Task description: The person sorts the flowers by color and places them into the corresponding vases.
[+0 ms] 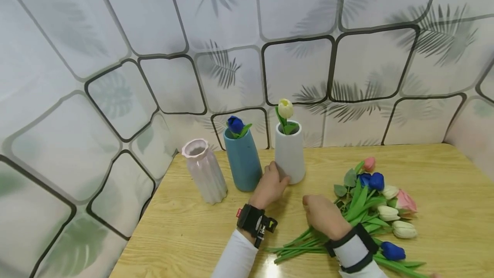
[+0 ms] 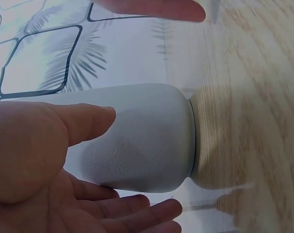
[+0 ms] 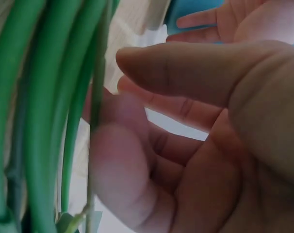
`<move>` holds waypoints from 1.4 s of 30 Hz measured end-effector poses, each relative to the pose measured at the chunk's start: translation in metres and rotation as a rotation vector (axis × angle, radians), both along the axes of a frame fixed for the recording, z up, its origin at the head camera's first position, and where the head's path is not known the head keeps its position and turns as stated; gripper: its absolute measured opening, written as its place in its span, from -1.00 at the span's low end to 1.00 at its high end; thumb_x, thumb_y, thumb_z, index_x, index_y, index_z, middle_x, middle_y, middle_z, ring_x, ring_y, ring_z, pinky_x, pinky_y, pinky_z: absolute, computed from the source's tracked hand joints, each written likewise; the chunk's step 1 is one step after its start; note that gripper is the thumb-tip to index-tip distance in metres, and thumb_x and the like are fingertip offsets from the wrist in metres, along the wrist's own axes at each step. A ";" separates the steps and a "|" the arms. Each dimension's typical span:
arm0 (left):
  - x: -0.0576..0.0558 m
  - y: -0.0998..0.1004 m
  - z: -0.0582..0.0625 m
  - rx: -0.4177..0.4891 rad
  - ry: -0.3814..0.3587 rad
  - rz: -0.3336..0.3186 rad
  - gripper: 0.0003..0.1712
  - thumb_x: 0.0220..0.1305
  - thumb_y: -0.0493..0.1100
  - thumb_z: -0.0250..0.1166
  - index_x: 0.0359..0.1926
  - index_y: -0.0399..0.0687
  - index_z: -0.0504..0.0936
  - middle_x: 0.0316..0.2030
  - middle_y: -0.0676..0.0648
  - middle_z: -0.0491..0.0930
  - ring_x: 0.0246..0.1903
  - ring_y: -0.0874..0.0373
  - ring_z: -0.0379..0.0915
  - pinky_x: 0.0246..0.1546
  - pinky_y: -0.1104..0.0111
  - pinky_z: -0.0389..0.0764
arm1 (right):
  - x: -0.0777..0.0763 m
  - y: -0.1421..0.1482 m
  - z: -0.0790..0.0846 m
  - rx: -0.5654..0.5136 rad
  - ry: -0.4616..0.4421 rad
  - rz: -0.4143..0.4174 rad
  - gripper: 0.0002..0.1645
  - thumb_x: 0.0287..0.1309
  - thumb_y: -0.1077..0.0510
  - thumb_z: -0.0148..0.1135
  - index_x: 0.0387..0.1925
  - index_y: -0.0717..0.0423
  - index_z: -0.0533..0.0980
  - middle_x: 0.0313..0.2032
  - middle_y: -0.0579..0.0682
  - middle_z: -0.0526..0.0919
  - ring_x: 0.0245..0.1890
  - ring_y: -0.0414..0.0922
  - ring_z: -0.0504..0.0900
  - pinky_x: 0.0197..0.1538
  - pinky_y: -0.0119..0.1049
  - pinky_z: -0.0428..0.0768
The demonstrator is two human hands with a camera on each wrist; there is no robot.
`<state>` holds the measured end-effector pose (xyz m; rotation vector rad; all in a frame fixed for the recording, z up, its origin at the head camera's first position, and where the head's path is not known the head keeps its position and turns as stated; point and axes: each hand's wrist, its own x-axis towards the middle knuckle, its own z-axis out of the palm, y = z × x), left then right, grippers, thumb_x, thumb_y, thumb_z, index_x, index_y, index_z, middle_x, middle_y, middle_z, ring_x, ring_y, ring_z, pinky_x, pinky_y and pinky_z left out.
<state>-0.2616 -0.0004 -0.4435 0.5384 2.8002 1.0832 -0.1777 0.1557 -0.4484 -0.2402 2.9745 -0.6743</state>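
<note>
My left hand (image 1: 269,185) rests at the lower left side of a white vase (image 1: 289,155), which holds a white tulip (image 1: 285,109). In the left wrist view the thumb lies over the vase wall and the loosely extended fingers (image 2: 137,213) lie along its other side. My right hand (image 1: 326,216) is over the stems of a pile of artificial flowers (image 1: 360,200). In the right wrist view its fingers bend loosely beside the green stems (image 3: 45,116), the thumb apart from them; a thin stem (image 3: 97,82) runs by the fingertips, contact unclear.
Left of the white vase stand a blue vase (image 1: 243,162) with a blue tulip (image 1: 235,124) and a pale pink fluted vase (image 1: 206,175). Another blue tulip (image 1: 393,251) lies near the right forearm. A patterned curtain (image 1: 231,20) rises behind the wooden table (image 1: 444,183).
</note>
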 end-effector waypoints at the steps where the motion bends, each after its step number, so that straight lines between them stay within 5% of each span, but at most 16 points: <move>1: 0.000 0.000 0.000 -0.003 -0.003 -0.001 -0.23 0.48 -0.04 0.15 0.43 -0.44 0.06 0.18 -0.44 0.33 0.16 -0.23 0.42 0.11 0.03 0.51 | 0.000 0.001 0.000 -0.009 -0.012 0.006 -0.79 0.04 0.50 0.17 -0.30 0.26 0.61 -0.42 0.06 0.66 -0.45 -0.11 0.56 -0.40 -0.17 0.54; 11: 0.002 -0.002 0.003 -0.024 -0.036 0.004 -0.24 0.49 -0.01 0.12 0.45 -0.40 0.07 0.21 -0.42 0.31 0.15 -0.22 0.44 0.09 0.05 0.53 | 0.007 0.007 0.008 -0.086 -0.113 0.103 -0.67 -0.14 0.55 0.18 -0.72 0.11 0.47 -0.67 -0.12 0.39 -0.63 -0.18 0.31 -0.52 -0.32 0.32; 20: 0.005 -0.005 0.005 -0.005 -0.051 0.001 -0.24 0.48 0.00 0.13 0.45 -0.39 0.09 0.23 -0.42 0.30 0.14 -0.18 0.45 0.06 0.07 0.54 | 0.010 0.007 0.010 0.007 -0.151 0.131 -0.62 -0.19 0.61 0.27 -0.63 0.07 0.57 -0.53 -0.09 0.58 -0.47 -0.11 0.54 -0.36 -0.13 0.59; 29: 0.007 -0.008 0.009 -0.011 -0.040 -0.006 -0.26 0.49 0.00 0.11 0.44 -0.38 0.11 0.22 -0.43 0.31 0.12 -0.18 0.46 0.02 0.08 0.56 | 0.013 0.008 0.007 0.043 -0.004 0.147 -0.64 -0.07 0.48 0.32 -0.67 -0.03 0.54 -0.49 -0.14 0.50 -0.47 -0.17 0.47 -0.42 -0.23 0.53; 42: 0.008 -0.012 0.008 -0.024 -0.039 -0.020 -0.26 0.51 0.03 0.09 0.46 -0.33 0.13 0.24 -0.41 0.31 0.15 -0.17 0.45 0.03 0.09 0.56 | 0.013 0.018 0.010 -0.008 -0.092 0.177 -0.69 -0.24 0.51 0.39 -0.57 0.04 0.60 -0.45 -0.10 0.59 -0.41 -0.13 0.55 -0.33 -0.13 0.58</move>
